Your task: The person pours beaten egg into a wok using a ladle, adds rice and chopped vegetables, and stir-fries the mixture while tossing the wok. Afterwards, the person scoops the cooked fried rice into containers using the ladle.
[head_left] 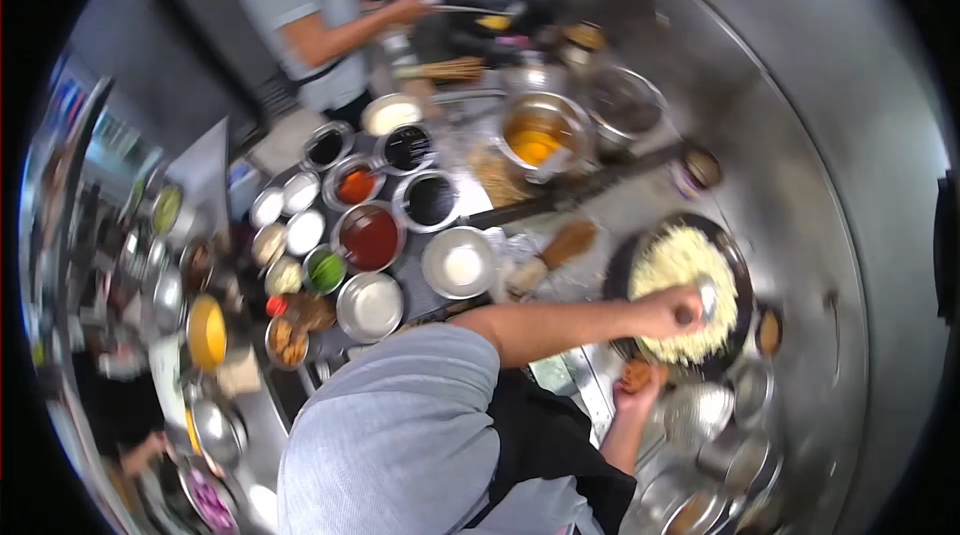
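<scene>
My left arm reaches across to a dark wok [620,280] at the right. My left hand [665,312] is closed around the handle of a metal ladle [707,299], its head at the food. Pale yellow, rice-like food [683,260] fills much of the wok. Beside the wok's near edge, my right hand [638,393] is closed on an orange-brown cloth [634,373]. The cloth lies against the rim, and whether a wok handle is under it is hidden.
Bowls of sauces and seasonings, including a red sauce bowl [370,237], crowd the counter to the left. A pot of yellow-orange liquid [540,135] stands beyond. Metal pots [698,410] sit below the wok. Another person [305,10] works at a second wok [500,15].
</scene>
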Demonstrator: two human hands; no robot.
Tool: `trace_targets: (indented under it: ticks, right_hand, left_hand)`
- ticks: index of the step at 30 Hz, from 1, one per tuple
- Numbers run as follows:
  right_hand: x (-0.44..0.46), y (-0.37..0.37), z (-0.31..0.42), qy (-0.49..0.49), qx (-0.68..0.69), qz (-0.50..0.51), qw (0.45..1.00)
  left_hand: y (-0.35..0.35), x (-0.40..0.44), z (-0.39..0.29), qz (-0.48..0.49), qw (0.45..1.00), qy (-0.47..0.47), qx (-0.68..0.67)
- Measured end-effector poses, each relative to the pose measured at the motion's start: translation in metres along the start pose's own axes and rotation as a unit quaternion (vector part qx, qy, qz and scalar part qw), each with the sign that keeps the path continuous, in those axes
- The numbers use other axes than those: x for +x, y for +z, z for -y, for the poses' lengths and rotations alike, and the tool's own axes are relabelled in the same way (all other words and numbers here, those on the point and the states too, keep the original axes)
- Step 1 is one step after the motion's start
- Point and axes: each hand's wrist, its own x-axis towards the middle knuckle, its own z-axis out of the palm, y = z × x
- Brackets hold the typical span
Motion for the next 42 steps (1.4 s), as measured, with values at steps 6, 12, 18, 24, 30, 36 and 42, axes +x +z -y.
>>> trace_targets:
  ticks: [6, 12, 18, 24, 30, 36, 42]
  right_hand:
    - [-0.027, 0.017, 0.007, 0.065, -0.064, 0.092, 0.992]
    - [-0.013, 0.011, 0.010, 0.034, -0.145, 0.291, 0.945]
    - [0.030, -0.001, 0.012, 0.062, -0.099, 0.217, 0.969]
    - [0.077, -0.016, 0.012, 0.023, -0.059, 0.134, 0.989]
    - [0.060, -0.013, 0.017, 0.029, -0.067, 0.111, 0.991]
    - [0.026, 0.009, 0.005, 0.015, -0.060, 0.104, 0.993]
    - [0.014, -0.010, -0.007, -0.050, 0.061, 0.114, 0.990]
  left_hand:
    - [-0.037, -0.124, -0.014, 0.107, 0.895, -0.223, -0.371]
    - [0.006, -0.146, -0.034, 0.164, 0.688, -0.393, -0.588]
    - [0.025, -0.144, -0.050, 0.048, 0.734, -0.577, -0.356]
    - [-0.036, -0.149, -0.132, 0.287, 0.836, -0.356, 0.304]
    - [-0.064, -0.133, -0.099, 0.371, 0.733, -0.308, 0.480]
    - [0.002, -0.136, -0.028, 0.211, 0.867, -0.321, 0.318]
    - [-0.134, -0.099, -0.106, 0.369, 0.803, -0.173, 0.436]
